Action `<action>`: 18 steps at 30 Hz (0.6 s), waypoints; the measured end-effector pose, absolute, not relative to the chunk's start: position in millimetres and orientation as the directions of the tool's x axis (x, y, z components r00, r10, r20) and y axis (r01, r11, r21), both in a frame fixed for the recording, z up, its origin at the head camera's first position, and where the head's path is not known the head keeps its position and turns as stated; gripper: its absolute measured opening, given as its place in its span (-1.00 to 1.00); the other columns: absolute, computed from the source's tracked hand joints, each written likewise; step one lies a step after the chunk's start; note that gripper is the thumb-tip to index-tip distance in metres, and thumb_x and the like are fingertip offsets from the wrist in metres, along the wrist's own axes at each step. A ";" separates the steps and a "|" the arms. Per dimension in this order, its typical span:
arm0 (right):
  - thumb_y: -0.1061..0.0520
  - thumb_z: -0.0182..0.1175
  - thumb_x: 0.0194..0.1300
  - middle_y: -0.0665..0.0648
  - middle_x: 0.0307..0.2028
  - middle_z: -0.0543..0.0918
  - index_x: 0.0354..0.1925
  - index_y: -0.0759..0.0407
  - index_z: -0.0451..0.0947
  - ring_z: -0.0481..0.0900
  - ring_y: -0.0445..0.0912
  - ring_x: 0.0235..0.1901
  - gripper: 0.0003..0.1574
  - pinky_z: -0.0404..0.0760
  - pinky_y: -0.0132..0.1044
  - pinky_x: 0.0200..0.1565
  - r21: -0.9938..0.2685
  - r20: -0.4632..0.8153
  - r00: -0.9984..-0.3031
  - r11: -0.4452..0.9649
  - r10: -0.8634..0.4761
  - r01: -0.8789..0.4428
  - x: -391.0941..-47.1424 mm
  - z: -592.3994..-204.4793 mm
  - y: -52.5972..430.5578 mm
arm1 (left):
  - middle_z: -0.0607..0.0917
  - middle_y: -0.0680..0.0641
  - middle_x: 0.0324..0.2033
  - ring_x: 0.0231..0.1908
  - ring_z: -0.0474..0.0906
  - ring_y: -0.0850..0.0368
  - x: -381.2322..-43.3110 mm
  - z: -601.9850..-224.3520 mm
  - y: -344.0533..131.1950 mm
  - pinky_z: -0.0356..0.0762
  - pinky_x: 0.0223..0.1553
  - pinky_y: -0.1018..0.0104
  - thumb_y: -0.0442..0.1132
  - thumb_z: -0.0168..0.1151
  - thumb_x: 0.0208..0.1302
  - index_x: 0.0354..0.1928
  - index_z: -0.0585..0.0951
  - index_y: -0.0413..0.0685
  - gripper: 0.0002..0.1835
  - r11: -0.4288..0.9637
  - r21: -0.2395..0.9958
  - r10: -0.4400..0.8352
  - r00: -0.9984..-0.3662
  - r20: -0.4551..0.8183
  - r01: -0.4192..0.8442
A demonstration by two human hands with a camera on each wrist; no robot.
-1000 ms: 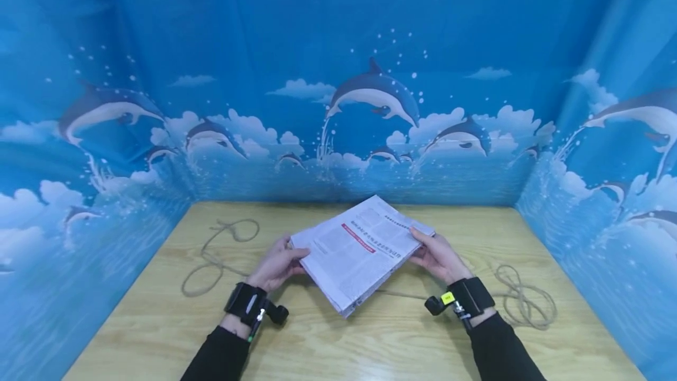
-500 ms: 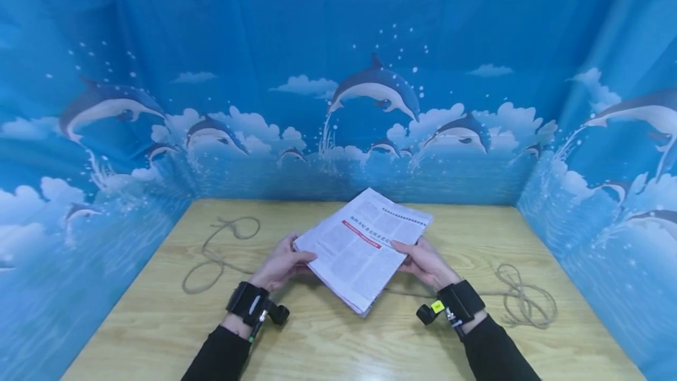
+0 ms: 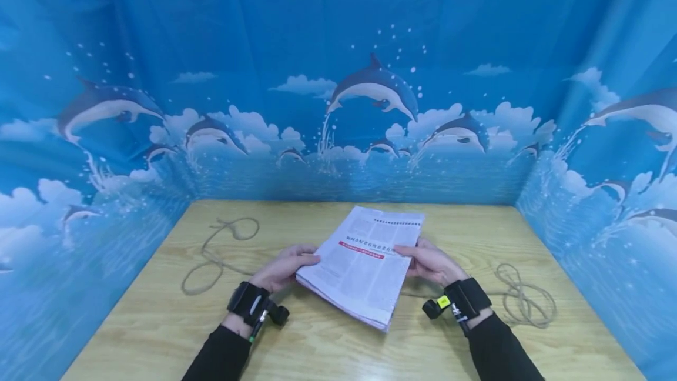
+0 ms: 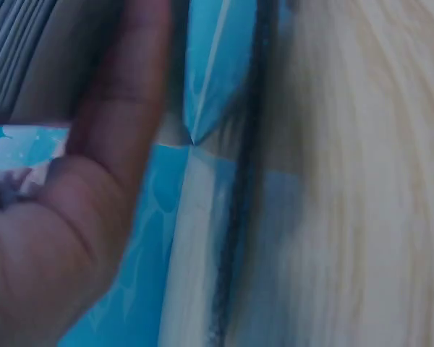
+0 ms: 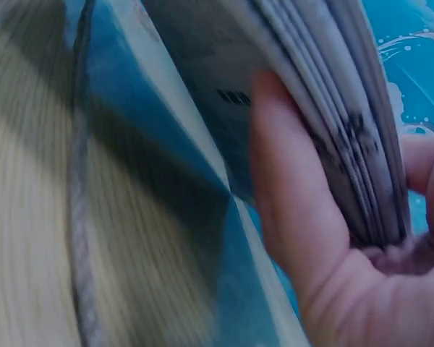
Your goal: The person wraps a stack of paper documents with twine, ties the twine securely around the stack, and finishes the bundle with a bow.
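A folded stack of newspapers point(image 3: 357, 275), printed with text and a red headline strip, is held tilted over the middle of the table. At its left edge my left hand point(image 3: 282, 269) grips it, thumb on top. My right hand point(image 3: 431, 263) pinches the right edge, its thumb also lying on the top page. Layered page edges of the newspapers point(image 5: 347, 137) show between thumb and fingers in the right wrist view. In the left wrist view the left hand point(image 4: 87, 210) is beside the pages, blurred, with its fingertips out of frame.
A thin rope point(image 3: 211, 260) lies loosely looped on the left of the wooden table point(image 3: 158, 328). It runs behind and under the newspapers to a tangled rope coil point(image 3: 523, 298) on the right. Blue dolphin-printed curtains point(image 3: 449, 28) stand around the back and sides.
The newspaper stack has turned, its near corner swinging to the right and toward me. The left hand has shifted slightly along its edge; the right hand has moved slightly inward. The rope lies unchanged.
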State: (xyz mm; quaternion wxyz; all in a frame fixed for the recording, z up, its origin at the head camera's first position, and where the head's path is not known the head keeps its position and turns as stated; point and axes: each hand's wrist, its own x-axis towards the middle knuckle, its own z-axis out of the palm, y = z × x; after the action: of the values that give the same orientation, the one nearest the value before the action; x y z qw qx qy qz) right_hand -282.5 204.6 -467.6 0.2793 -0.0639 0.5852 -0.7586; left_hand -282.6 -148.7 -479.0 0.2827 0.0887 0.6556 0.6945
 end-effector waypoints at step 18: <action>0.02 -0.12 0.57 0.39 0.25 0.47 0.53 0.12 -0.25 0.59 0.19 0.11 -0.21 0.59 0.20 0.01 -0.950 -0.272 -0.747 0.046 -0.607 0.309 -280.1 -464.5 209.5 | 0.62 -0.06 -0.24 -0.27 0.60 0.13 -278.6 -479.3 -144.1 0.56 -0.28 0.32 -0.25 0.24 0.30 -0.19 0.44 -0.18 -0.80 0.251 0.955 0.578 -0.767 -0.279 -0.158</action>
State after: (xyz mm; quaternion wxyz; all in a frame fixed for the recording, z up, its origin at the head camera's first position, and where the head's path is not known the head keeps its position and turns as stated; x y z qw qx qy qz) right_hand -280.1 209.5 -464.5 0.3363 -0.1167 0.6401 -0.6808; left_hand -278.6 -144.1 -479.3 0.3093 0.1441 0.7278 0.5949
